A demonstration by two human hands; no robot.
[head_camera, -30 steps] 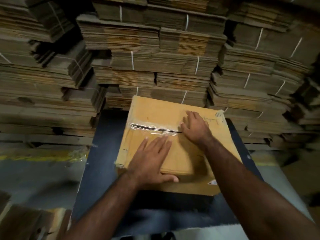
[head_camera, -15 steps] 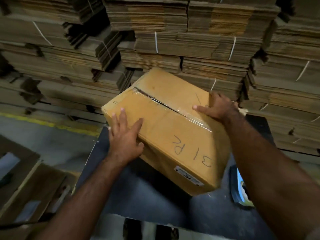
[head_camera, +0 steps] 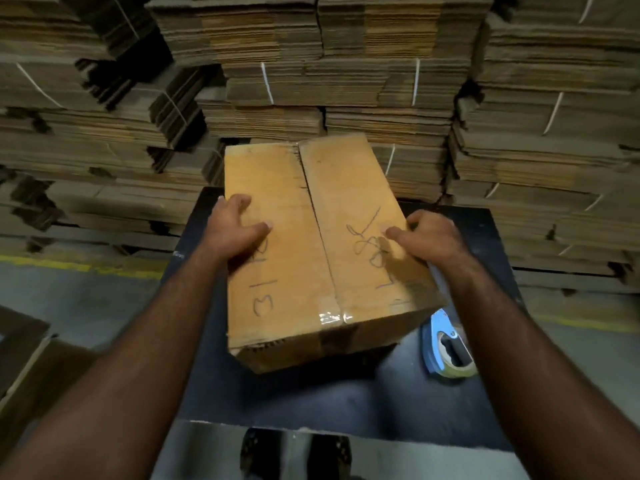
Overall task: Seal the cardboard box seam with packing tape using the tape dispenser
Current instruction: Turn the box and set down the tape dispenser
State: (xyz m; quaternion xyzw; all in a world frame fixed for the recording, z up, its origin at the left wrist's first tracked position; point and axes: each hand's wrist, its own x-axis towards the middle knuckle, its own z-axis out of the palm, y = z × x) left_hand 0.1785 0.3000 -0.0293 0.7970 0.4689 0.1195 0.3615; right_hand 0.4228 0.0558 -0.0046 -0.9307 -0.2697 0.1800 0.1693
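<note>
Black tabletop (head_camera: 346, 403) fills the near ground, and on it sits the cardboard box (head_camera: 311, 244), the one thing everything else here hangs around. Nearest to us, below the box's front edge, a pair of dark shoes (head_camera: 294, 452) peeks out under the table's lip. Two bare forearms reach up past that edge to the box. At the box's near end a short strip of clear tape (head_camera: 332, 318) shines where it wraps over the front corner of the seam (head_camera: 313, 209), and the seam itself runs from that strip straight away down the middle of the top face, dark and open along most of its length. Just right of the box's near corner, lying on the table, is the blue tape dispenser (head_camera: 446, 344), its roll showing, partly hidden by the right forearm and not held by anyone. Further up, the left hand (head_camera: 232, 230) clamps the box's left edge, thumb spread across the top, fingers curled over the side. Opposite, the right hand (head_camera: 429, 237) grips the box's right edge the same way, thumb laid on the top by a pen scrawl, fingers wrapped down the side. More pen marks sit on the left flap by the left wrist. The box looks slightly tilted, with its near corner overhanging shadow. Beyond the box's far end, strapped stacks of flat cardboard (head_camera: 346, 81) rise like a wall.
</note>
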